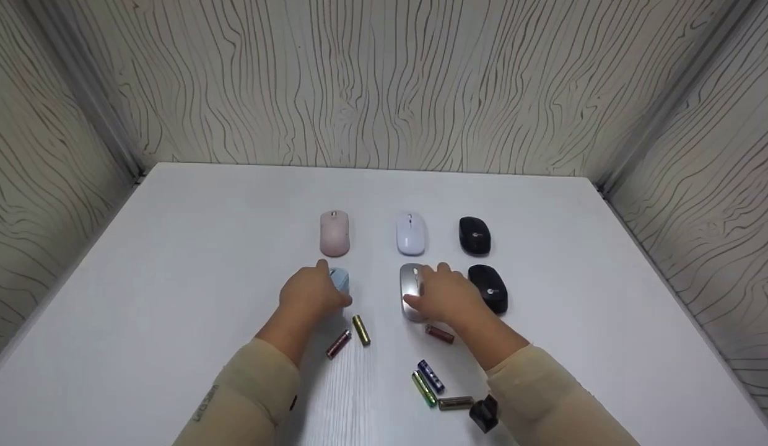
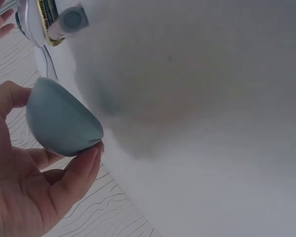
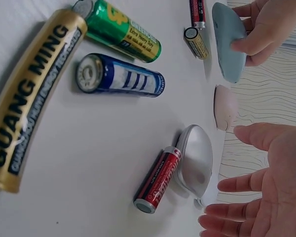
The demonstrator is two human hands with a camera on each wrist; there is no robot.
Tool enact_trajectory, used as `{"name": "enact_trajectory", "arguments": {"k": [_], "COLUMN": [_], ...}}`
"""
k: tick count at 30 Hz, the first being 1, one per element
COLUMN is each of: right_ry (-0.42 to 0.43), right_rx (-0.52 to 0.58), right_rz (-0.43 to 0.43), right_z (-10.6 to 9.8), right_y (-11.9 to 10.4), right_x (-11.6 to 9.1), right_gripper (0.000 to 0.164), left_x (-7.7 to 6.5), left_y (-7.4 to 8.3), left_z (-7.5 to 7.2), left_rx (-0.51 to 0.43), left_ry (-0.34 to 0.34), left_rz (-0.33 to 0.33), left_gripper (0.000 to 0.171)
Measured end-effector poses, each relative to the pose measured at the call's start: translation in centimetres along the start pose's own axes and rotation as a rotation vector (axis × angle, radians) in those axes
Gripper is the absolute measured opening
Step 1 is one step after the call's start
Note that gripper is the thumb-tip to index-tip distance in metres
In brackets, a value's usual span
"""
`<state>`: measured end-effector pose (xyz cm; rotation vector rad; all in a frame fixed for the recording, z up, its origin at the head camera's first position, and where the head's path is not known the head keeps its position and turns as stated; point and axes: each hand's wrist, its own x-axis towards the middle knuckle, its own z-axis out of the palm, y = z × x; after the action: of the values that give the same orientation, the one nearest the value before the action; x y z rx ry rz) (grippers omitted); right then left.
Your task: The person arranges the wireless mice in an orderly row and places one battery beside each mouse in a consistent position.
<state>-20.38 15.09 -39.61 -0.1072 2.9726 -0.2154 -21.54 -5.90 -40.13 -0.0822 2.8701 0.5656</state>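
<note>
Hands apart: left hand (image 1: 309, 291) pinches blue mouse (image 2: 64, 118) — right hand (image 1: 451, 297), fingers spread, at silver mouse (image 3: 196, 160) (contact unclear), red battery (image 3: 159, 180) near.

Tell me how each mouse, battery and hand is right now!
Blue mouse: gripped by the left hand.
Left hand: fingers bent round it.
Silver mouse: wheel side up, partly under the right hand.
Right hand: fingers apart; touching unclear.
Pink mouse: wheel side up.
White mouse: wheel side up.
Two black mice: logo side up.
Six batteries: loose, lying on their sides.
</note>
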Motion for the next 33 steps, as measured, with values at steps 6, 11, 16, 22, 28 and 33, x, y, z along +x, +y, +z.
{"name": "enact_trajectory", "arguments": {"k": [6, 11, 16, 22, 28, 33], "right_ry": [0.004, 0.014, 0.012, 0.017, 0.027, 0.021], "right_rx": [0.002, -0.011, 0.001, 0.009, 0.009, 0.013], "right_rz": [-0.002, -0.010, -0.011, -0.011, -0.019, -0.018], "right_z": [0.1, 0.1, 0.2, 0.3, 0.4, 0.4], "right_y": [0.0, 0.2, 0.3, 0.4, 0.3, 0.4], "right_x": [0.1, 0.0, -0.1, 0.0, -0.1, -0.2], "right_gripper": [0.066, 0.066, 0.066, 0.066, 0.069, 0.069], "left_x": [0.9, 1.2, 1.2, 1.2, 1.2, 1.3], "left_y": [0.7, 0.7, 0.7, 0.6, 0.6, 0.9], "left_z": [0.8, 1.0, 1.1, 1.1, 1.3, 1.4], "left_rx": [0.011, 0.016, 0.004, 0.001, -0.035, -0.036], "left_ry": [0.032, 0.050, 0.058, 0.048, 0.049, 0.053], "left_rz": [-0.023, -0.038, -0.023, -0.014, -0.018, -0.024], "left_gripper": [0.086, 0.088, 0.086, 0.087, 0.090, 0.090]}}
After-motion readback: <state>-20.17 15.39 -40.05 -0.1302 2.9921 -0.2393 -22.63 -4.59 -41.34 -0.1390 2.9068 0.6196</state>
